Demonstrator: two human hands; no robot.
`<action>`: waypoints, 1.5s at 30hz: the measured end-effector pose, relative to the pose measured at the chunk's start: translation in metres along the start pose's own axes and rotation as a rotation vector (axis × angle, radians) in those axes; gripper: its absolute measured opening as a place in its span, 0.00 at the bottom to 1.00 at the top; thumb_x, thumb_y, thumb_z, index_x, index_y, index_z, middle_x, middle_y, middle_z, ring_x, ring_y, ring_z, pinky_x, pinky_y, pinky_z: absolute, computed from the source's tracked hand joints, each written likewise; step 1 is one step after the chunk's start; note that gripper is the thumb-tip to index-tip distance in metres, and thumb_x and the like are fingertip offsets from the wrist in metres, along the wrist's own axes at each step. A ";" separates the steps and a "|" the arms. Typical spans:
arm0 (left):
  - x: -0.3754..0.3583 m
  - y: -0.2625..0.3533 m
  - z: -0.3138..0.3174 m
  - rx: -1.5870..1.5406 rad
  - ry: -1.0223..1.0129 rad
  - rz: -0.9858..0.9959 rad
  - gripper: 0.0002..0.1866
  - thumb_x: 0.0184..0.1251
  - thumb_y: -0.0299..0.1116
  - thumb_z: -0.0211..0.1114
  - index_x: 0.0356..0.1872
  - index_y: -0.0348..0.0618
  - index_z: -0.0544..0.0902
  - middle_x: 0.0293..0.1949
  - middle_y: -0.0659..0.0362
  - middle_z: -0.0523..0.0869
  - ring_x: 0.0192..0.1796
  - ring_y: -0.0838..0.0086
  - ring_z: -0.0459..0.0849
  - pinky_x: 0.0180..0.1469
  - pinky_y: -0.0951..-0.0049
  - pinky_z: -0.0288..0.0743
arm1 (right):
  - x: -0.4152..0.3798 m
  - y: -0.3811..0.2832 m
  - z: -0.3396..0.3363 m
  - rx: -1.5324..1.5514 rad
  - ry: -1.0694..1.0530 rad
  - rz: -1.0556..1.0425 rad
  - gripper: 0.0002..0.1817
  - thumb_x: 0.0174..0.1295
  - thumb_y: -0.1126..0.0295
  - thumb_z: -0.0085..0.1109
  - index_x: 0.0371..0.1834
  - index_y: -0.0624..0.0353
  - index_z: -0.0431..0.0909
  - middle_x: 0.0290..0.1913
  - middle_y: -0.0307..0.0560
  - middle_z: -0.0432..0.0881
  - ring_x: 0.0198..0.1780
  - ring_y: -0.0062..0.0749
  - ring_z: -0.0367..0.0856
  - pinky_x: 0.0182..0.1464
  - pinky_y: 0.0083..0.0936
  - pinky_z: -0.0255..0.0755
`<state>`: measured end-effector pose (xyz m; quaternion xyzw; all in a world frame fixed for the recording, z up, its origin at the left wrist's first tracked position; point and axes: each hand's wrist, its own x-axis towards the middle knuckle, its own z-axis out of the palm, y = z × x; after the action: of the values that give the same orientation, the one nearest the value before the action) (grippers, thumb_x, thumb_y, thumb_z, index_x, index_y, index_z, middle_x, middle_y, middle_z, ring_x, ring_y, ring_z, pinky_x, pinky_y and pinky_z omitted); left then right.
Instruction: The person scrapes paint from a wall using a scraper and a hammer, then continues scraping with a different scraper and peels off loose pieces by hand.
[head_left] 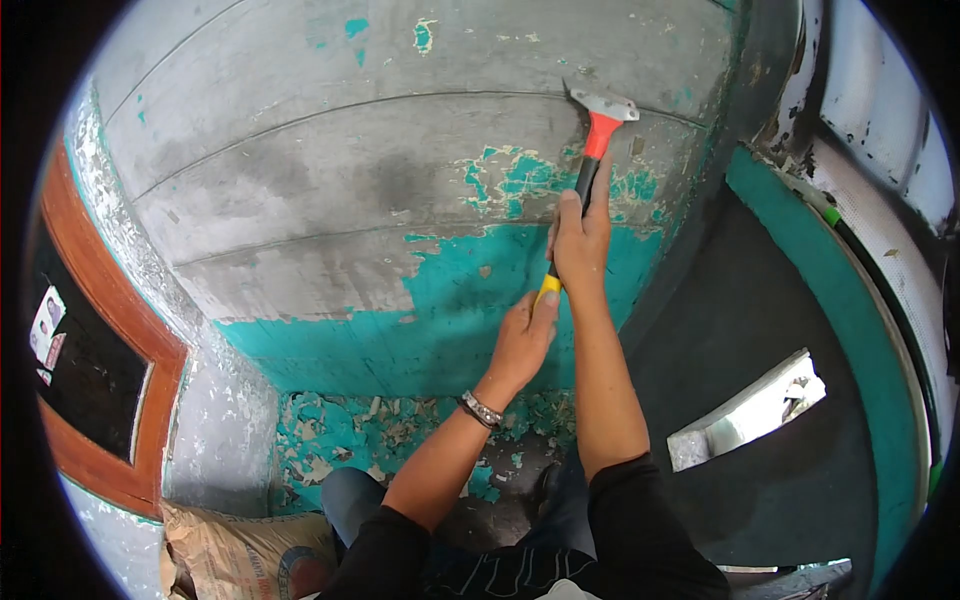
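Note:
Both my hands grip a long-handled scraper [604, 130] with a red neck, a black shaft and a yellow end. My right hand [583, 245] is wrapped round the black shaft, higher up. Lower down, my left hand [524, 340] closes on the yellow end of the handle; a bracelet circles that wrist. The scraper's wide metal head lies at the grey wall [330, 150], above patches of teal paint [530, 180]; whether the blade touches cannot be told. Solid teal paint covers the wall's lower part, with a ragged upper edge.
Teal and grey paint flakes [330, 430] litter the floor below the wall. A brown paper sack [240, 555] stands at lower left, near a wood-framed opening [100, 270]. At right, a shiny metal piece [745, 410] lies on a dark surface with a teal curved border [850, 300].

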<state>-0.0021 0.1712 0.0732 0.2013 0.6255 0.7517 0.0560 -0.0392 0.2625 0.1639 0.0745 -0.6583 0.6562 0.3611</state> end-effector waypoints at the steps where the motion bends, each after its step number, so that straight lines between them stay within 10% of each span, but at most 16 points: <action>1: -0.005 -0.005 0.001 -0.006 -0.002 0.007 0.20 0.74 0.47 0.50 0.31 0.38 0.72 0.20 0.66 0.70 0.22 0.83 0.66 0.24 0.76 0.61 | -0.003 0.002 -0.004 -0.005 -0.002 -0.008 0.36 0.68 0.69 0.43 0.77 0.50 0.39 0.27 0.42 0.71 0.16 0.20 0.66 0.17 0.20 0.64; 14: -0.106 0.009 -0.092 0.487 0.175 -0.022 0.23 0.73 0.36 0.51 0.65 0.38 0.69 0.33 0.59 0.81 0.32 0.84 0.69 0.38 0.81 0.68 | -0.061 0.058 0.057 0.346 0.138 0.175 0.35 0.72 0.67 0.38 0.77 0.47 0.31 0.35 0.43 0.72 0.17 0.21 0.68 0.18 0.20 0.67; 27: -0.067 0.067 -0.149 0.719 0.143 0.024 0.20 0.71 0.35 0.54 0.60 0.38 0.75 0.51 0.47 0.84 0.51 0.75 0.80 0.53 0.74 0.71 | -0.038 0.051 0.092 0.337 0.224 0.102 0.33 0.70 0.70 0.35 0.76 0.51 0.36 0.31 0.42 0.68 0.15 0.24 0.67 0.21 0.23 0.71; 33: -0.014 0.067 -0.127 0.834 -0.019 0.173 0.21 0.71 0.39 0.54 0.60 0.41 0.75 0.33 0.48 0.85 0.34 0.75 0.81 0.41 0.73 0.74 | 0.015 0.046 0.050 0.354 0.348 0.048 0.32 0.71 0.69 0.37 0.76 0.50 0.37 0.36 0.51 0.74 0.18 0.27 0.70 0.21 0.26 0.71; 37: -0.018 0.016 -0.073 0.587 -0.048 0.101 0.15 0.72 0.40 0.53 0.48 0.39 0.77 0.22 0.67 0.73 0.23 0.84 0.68 0.24 0.78 0.63 | 0.009 0.040 0.004 0.226 0.271 0.011 0.31 0.71 0.69 0.37 0.76 0.46 0.41 0.25 0.39 0.67 0.14 0.23 0.66 0.17 0.22 0.68; 45: -0.074 -0.072 -0.017 0.202 0.012 -0.101 0.17 0.74 0.43 0.50 0.32 0.40 0.71 0.18 0.65 0.69 0.21 0.82 0.68 0.23 0.76 0.61 | -0.046 0.056 -0.013 -0.341 -0.039 0.201 0.28 0.71 0.69 0.38 0.74 0.49 0.50 0.46 0.56 0.80 0.32 0.41 0.78 0.38 0.36 0.71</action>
<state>0.0465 0.1460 -0.0159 0.1696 0.7077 0.6823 0.0694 -0.0328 0.2646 0.0900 -0.0411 -0.7710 0.5663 0.2885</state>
